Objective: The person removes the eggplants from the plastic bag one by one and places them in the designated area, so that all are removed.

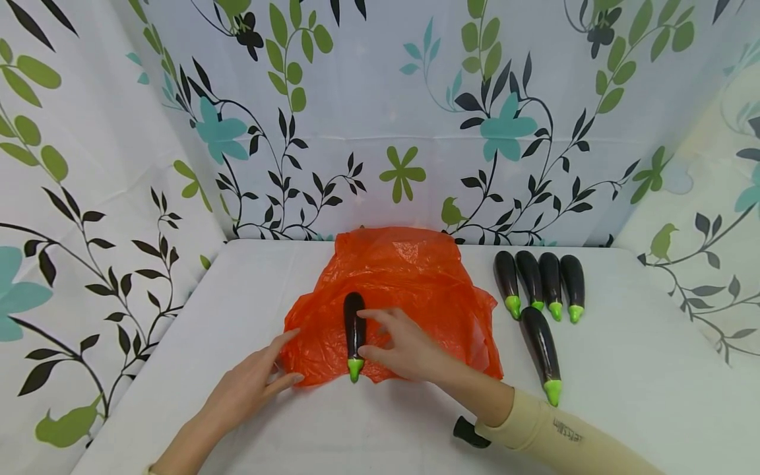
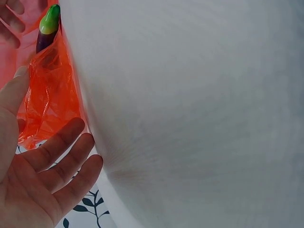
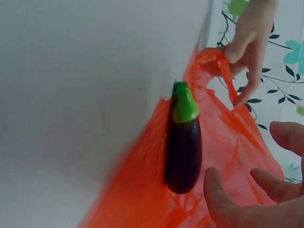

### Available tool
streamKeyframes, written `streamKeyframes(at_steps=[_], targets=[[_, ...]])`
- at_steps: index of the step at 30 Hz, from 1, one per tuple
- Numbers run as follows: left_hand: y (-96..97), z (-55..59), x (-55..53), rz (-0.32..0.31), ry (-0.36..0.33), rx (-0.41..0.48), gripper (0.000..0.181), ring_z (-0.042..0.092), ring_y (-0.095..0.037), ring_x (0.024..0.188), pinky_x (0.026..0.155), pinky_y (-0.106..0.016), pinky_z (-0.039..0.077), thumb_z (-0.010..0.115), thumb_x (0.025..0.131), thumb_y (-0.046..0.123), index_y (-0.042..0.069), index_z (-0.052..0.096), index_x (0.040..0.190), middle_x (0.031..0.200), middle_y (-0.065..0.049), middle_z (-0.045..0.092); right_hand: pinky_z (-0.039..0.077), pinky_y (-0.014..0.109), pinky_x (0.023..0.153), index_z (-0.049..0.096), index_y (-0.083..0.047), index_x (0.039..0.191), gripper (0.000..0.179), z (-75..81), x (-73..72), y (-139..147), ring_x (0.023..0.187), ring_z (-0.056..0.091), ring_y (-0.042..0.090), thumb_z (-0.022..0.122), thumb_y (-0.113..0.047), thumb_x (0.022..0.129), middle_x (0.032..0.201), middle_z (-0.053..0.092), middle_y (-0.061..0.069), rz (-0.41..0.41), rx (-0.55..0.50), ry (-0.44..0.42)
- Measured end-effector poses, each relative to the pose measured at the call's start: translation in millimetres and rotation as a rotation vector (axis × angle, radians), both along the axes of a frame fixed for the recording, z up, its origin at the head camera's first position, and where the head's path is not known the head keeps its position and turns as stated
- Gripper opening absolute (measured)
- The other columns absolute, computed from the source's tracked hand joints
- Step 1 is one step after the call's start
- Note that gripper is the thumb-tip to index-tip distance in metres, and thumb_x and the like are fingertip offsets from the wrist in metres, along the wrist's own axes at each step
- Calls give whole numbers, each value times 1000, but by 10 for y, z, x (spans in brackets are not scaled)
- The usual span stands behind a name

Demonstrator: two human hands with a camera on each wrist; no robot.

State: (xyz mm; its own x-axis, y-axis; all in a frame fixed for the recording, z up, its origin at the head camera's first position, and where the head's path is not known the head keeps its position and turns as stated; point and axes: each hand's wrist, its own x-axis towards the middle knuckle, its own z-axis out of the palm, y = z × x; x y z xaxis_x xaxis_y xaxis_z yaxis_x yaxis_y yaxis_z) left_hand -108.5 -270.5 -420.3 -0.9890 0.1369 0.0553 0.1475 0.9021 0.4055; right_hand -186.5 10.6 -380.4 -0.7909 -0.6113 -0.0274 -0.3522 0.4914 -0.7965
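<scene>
A dark purple eggplant (image 1: 355, 324) with a green cap lies on an orange-red plastic bag (image 1: 410, 264), its cap toward the near edge. Beside its right side is my right hand (image 1: 406, 346), thumb and fingers parted. The right wrist view shows a gap between those fingers (image 3: 213, 183) and the eggplant (image 3: 184, 147). At the bag's left edge, my left hand (image 1: 246, 382) has its fingers spread. In the left wrist view the palm of the left hand (image 2: 35, 185) faces the bag (image 2: 52, 95), with fingers extended near a handle loop.
Several more eggplants (image 1: 551, 280) stand in a row at the right of the white table (image 1: 237, 290), with another eggplant (image 1: 541, 353) lying nearer. A dark object (image 1: 469, 432) is partly hidden by the right sleeve (image 1: 534, 422). Leaf-patterned curtains (image 1: 356, 132) surround the table.
</scene>
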Motion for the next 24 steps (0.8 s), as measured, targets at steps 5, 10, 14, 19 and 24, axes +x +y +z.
streamKeyframes(at_steps=[5,10,14,19,24], targets=[[-1,-5,-2,0,5,-1,74,56,-11,85,64,-26,49,77,84,36,23,38,145,92,6,59,50,30,67,49,-23,143,59,-104,-29,-83,89,54,20,71,-32,89,130,47,15,-16,39,-5],[-5,-11,-6,1,3,-5,74,57,-11,85,64,-26,49,76,84,37,24,38,146,93,6,59,49,30,67,50,-23,143,59,-183,-41,-141,98,50,24,72,-30,89,127,49,14,-27,66,-4],[-7,-11,-4,3,-2,2,73,57,-11,86,64,-28,49,76,85,37,23,38,146,94,6,60,48,30,64,50,-23,142,58,-233,-53,-175,97,50,24,73,-31,89,125,49,15,-25,77,-10],[-10,-12,-1,5,-14,24,73,57,-11,86,64,-29,49,75,85,36,23,38,146,96,5,60,48,31,65,50,-26,142,59,-285,-68,-215,96,51,22,73,-33,89,129,48,14,-27,100,-15],[-10,-15,4,2,-7,21,73,57,-11,86,65,-28,49,76,85,36,23,38,146,96,6,60,49,29,66,51,-28,141,56,-320,-71,-252,95,51,20,72,-32,89,126,48,11,-20,122,-23]])
